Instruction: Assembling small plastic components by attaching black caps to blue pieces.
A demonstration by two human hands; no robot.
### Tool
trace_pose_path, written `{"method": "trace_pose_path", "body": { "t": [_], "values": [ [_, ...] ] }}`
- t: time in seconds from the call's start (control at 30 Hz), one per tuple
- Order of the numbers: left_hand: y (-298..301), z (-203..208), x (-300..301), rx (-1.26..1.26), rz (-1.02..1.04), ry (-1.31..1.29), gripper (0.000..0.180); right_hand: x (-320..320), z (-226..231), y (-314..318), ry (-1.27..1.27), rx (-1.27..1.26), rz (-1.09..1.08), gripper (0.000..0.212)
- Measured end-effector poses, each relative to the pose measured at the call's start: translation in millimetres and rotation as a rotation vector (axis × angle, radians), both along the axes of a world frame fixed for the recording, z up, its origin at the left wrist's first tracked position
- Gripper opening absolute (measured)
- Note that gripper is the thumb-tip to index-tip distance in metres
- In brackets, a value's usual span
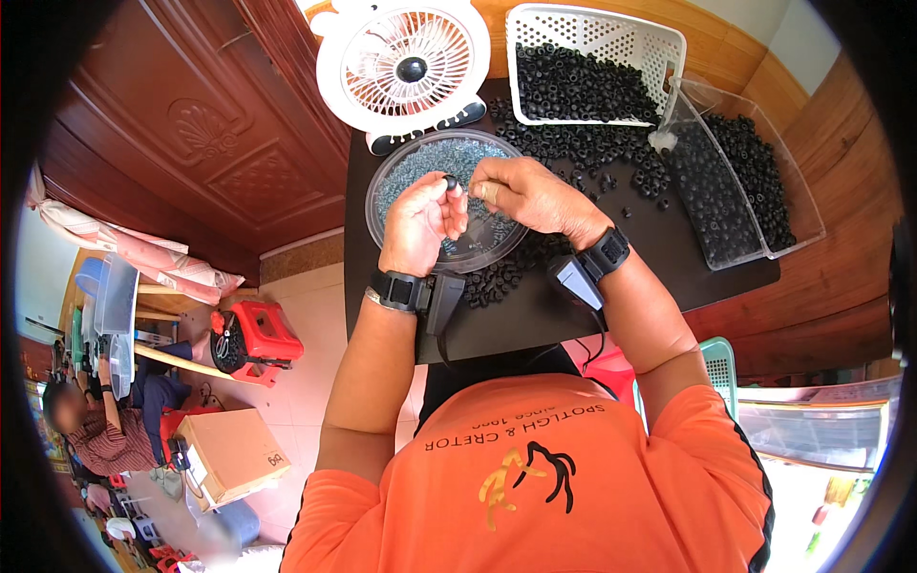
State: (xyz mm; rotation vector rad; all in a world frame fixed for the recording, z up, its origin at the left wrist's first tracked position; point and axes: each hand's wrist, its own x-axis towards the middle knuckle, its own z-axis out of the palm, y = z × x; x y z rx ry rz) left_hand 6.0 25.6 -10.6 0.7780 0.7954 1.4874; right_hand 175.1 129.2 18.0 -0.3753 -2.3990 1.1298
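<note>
My left hand (417,224) is over a round clear bowl (478,256), its thumb and fingertips closed on a small black ring-shaped part (451,182). Close beside it, my right hand (535,194) has thumb and forefinger pinched together, and whatever lies between those fingertips is too small to make out. Many small bluish, see-through pieces (420,164) fill the far part of the bowl. Loose black ring-shaped parts (611,153) lie heaped on the dark table (659,282) beyond and beside my right hand. More of them (492,285) lie by the bowl's near edge, partly behind my wrists.
A white fan (411,70) stands behind the bowl. At the back, a white perforated basket (673,62) holds black parts; a clear plastic bin (802,215) with more stands at the right. Left on the floor are a red stool (272,334) and cardboard box (234,454), near a seated person (105,444).
</note>
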Motion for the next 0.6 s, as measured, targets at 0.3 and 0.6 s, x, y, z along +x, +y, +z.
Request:
{"method": "trace_pose_path", "body": {
  "t": [0.3,0.6],
  "values": [
    [-3,14,15,-0.072,0.107,0.365,0.018,7,12,2,0.092,-0.426,0.013,0.029],
    [-3,15,21,0.019,0.077,0.568,0.016,6,3,6,0.07,-0.254,0.087,0.034]
  ]
}}
